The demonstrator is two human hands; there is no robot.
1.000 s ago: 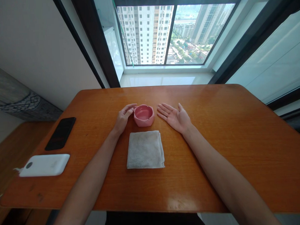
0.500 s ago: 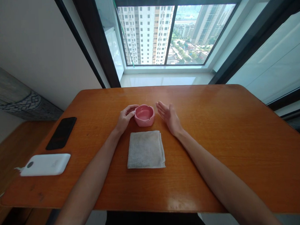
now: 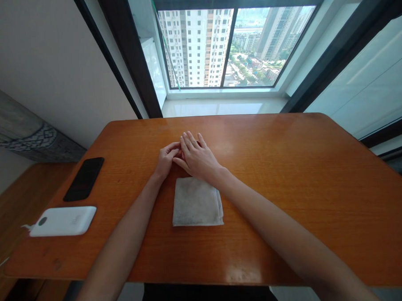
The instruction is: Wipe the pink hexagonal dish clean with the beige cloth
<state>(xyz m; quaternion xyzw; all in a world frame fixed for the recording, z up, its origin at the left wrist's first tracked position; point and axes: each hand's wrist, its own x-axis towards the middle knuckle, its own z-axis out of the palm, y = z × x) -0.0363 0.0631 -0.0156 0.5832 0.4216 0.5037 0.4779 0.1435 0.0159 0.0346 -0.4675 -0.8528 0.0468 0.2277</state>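
My left hand (image 3: 168, 161) stays curled against the left side of a small pink ashtray with a notched rim, which stands on the wooden table (image 3: 289, 186). Flat across the ashtray's top lies my right hand (image 3: 198, 157), palm down, fingers stretched out and slightly spread. Between them the two hands hide almost the whole ashtray. Its inside cannot be seen. Just in front is a folded grey cloth (image 3: 197, 206), its upper right corner covered by my right wrist.
A black phone (image 3: 84, 178) and a white power bank (image 3: 62, 221) with a short cable lie on the table's left side. Beyond the far edge is a window (image 3: 230, 47) with a white sill (image 3: 219, 106). A wooden bench (image 3: 26, 189) stands at the left.
My right hand has moved left from beside the ashtray and turned palm down over its top. My left hand keeps its place at the ashtray's side.
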